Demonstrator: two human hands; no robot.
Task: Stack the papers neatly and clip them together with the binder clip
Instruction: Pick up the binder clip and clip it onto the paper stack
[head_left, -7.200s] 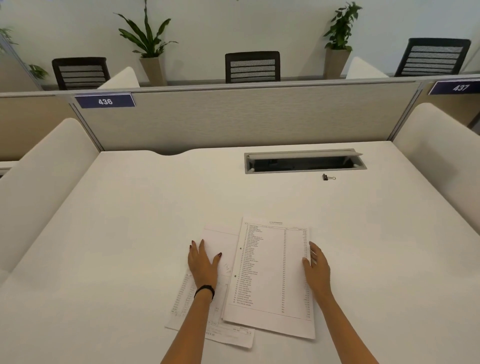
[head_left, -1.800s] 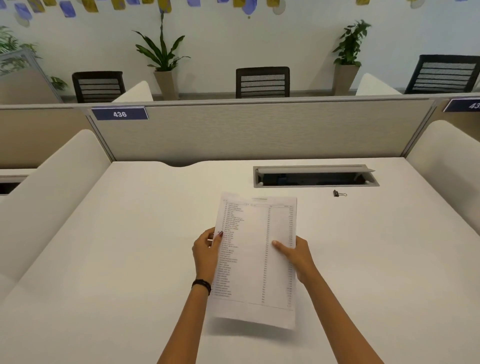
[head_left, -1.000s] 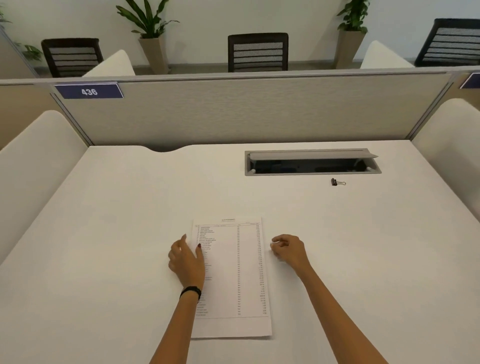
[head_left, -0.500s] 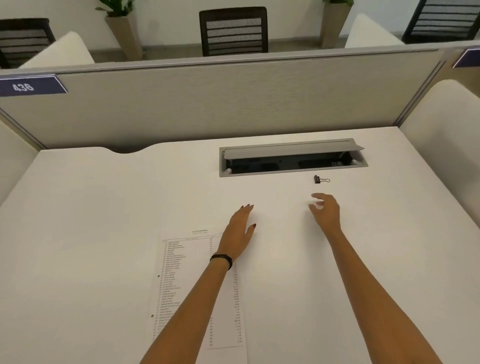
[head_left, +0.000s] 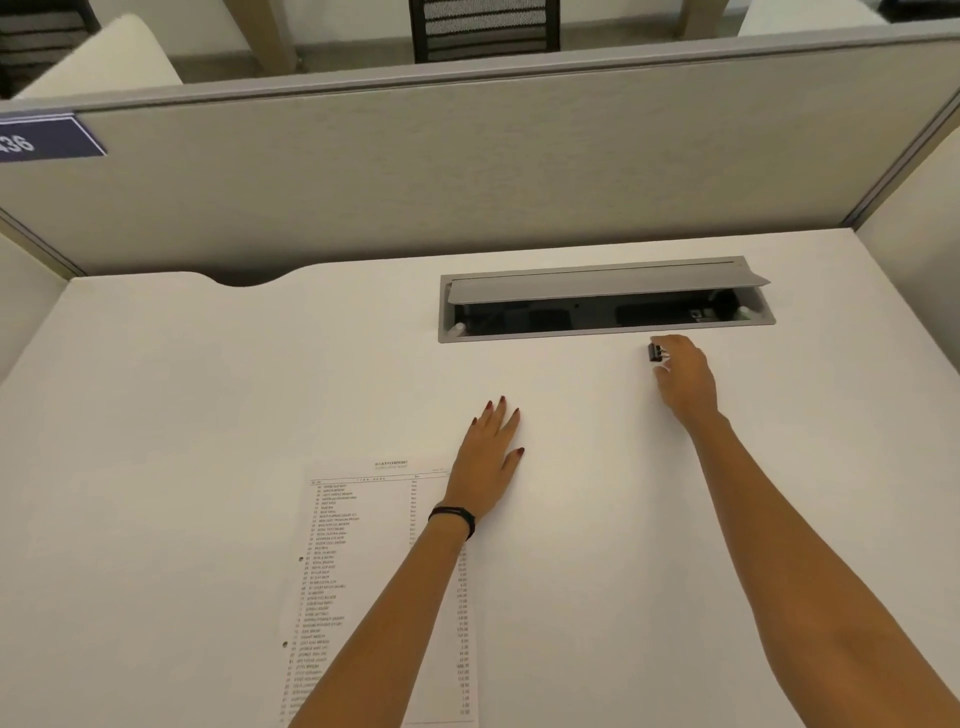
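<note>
White papers (head_left: 363, 561) lie stacked on the desk (head_left: 156, 441), long axis running away from the person, the printed list too small to read. The left hand (head_left: 488, 462) lies flat and open beside their top edge. The right hand (head_left: 683, 376) touches the binder clip (head_left: 653, 352) near the cable tray (head_left: 605, 332); whether it grips is unclear. A blue label (head_left: 47, 139) reads "436".

Printed papers (head_left: 363, 571) stacked flat, black binder clip (head_left: 654, 352) near fingers (head_left: 662, 340)

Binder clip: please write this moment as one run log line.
stage: fetching clip | right hand: fingertips at binder clip, grip unconfirmed | left hand: flat, open | papers: stacked, unclipped
</note>
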